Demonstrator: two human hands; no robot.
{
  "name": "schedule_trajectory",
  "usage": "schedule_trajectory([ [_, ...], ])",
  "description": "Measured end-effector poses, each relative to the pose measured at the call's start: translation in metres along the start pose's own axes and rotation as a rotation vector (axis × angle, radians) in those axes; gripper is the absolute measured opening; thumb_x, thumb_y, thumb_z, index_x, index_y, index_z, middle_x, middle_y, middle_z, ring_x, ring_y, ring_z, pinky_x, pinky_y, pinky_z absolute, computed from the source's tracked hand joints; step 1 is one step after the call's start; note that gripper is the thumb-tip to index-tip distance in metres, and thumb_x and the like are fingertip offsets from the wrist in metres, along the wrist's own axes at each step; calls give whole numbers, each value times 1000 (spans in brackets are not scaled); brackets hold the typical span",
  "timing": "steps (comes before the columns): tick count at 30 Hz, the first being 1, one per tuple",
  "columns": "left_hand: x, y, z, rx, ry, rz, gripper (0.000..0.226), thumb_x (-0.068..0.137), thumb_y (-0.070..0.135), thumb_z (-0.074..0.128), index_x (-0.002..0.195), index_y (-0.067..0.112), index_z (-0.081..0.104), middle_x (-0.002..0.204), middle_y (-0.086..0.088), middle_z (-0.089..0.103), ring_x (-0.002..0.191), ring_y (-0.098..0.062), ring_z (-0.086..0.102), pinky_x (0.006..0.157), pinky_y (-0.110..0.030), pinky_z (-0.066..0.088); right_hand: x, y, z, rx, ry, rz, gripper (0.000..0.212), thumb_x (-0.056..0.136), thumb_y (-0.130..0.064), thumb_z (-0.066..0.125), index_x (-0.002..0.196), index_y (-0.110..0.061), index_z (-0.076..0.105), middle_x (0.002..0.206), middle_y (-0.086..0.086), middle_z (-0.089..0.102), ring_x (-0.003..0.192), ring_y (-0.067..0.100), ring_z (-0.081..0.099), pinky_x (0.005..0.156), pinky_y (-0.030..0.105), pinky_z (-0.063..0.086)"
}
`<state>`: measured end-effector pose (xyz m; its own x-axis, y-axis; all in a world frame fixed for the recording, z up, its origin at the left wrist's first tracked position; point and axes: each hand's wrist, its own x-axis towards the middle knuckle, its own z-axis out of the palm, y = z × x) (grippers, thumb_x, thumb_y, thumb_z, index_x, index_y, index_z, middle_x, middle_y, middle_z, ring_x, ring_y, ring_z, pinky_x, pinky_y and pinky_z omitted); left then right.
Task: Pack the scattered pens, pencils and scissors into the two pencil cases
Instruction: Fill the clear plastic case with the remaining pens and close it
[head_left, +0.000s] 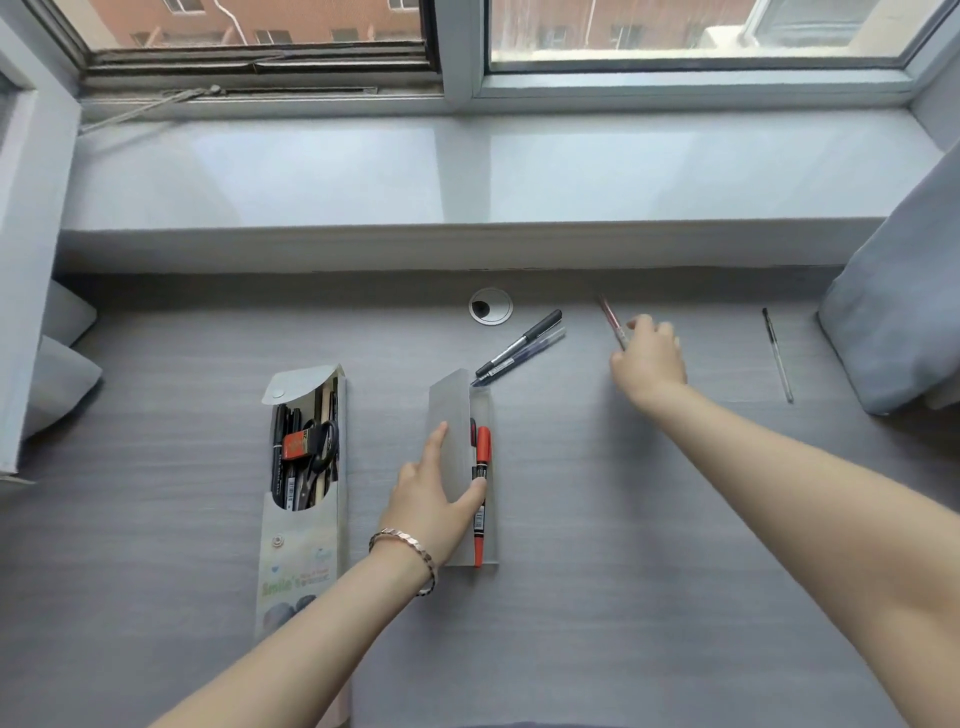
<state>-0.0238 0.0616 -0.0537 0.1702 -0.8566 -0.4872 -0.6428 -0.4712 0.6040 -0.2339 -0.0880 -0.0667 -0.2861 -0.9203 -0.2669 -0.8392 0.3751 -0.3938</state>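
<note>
Head view: left hand (434, 499) flat on translucent case (460, 467), right hand (649, 358) pinching red pen (610, 317).

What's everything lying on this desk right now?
Printed pencil case: one, pale, flap open, left; holds dark pens and scissors.
Clear pencil case: one, frosted, centre.
Red marker: one, inside the clear case.
Black pens: two, side by side, beyond the clear case.
Red pen: one, at the right fingertips.
Clear pen: one, black-capped, far right.
Cable grommet: one, silver, back centre.
Left hand: on the clear case.
Right hand: reaching the red pen.
</note>
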Motion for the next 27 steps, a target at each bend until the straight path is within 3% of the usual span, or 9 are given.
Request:
schedule_trajectory([
  [7, 11, 4, -5, -7, -16, -1, 73, 86, 40, 53, 143, 38, 7, 136, -11, 38, 125, -25, 41, 98, -31, 37, 29, -11, 5, -139, -168, -81, 31, 90, -8, 44, 119, 3, 44, 128, 24, 44, 115, 41, 50, 94, 42, 41],
  [10, 13, 4, -5, 3, -19, 2, 74, 86, 41, 53, 143, 38, 6, 134, -11, 39, 123, -24, 43, 97, -30, 38, 24, -33, 6, -271, -124, -433, 26, 87, -7, 43, 112, -4, 48, 122, 18, 46, 108, 36, 51, 81, 39, 43],
  [12, 13, 4, -5, 6, -25, 2, 74, 86, 42, 52, 143, 39, 5, 133, -9, 40, 122, -23, 45, 95, -28, 38, 22, -45, 12, -412, -131, -715, 33, 83, -9, 48, 116, -10, 48, 124, 10, 46, 112, 31, 44, 75, 35, 43],
  [16, 16, 3, -7, -6, -31, -3, 75, 85, 43, 53, 143, 40, 4, 135, -8, 38, 124, -22, 42, 96, -27, 37, 22, -66, 32, -666, -224, -897, 38, 81, -9, 51, 118, -9, 47, 123, 9, 51, 115, 30, 42, 81, 37, 43],
  [19, 15, 2, -8, -7, -42, 5, 75, 85, 43, 52, 143, 40, 4, 136, -9, 37, 126, -23, 40, 98, -29, 36, 15, -69, 39, -726, -246, -788, 28, 85, -10, 47, 113, -6, 46, 119, 14, 55, 109, 32, 52, 81, 38, 43],
  [21, 15, 1, -8, -17, -44, 6, 75, 85, 42, 53, 143, 39, 5, 136, -9, 37, 127, -23, 39, 100, -29, 35, 5, -61, 36, -632, -298, -645, 25, 89, -13, 44, 112, -5, 44, 119, 17, 56, 107, 35, 56, 82, 38, 45],
  [23, 15, 0, -8, -42, -40, 4, 75, 85, 41, 54, 143, 39, 6, 138, -9, 36, 129, -23, 37, 103, -30, 33, -11, -52, 28, -351, -370, -469, 16, 90, -14, 42, 104, -7, 42, 112, 21, 57, 99, 37, 57, 78, 37, 44],
  [27, 13, 2, -5, -91, -32, 5, 74, 85, 39, 55, 143, 38, 9, 136, -10, 39, 123, -24, 42, 99, -30, 35, -68, -45, 23, 491, -557, -25, 9, 88, -6, 38, 95, -12, 38, 74, 8, 51, 53, 20, 53, 51, 26, 43],
])
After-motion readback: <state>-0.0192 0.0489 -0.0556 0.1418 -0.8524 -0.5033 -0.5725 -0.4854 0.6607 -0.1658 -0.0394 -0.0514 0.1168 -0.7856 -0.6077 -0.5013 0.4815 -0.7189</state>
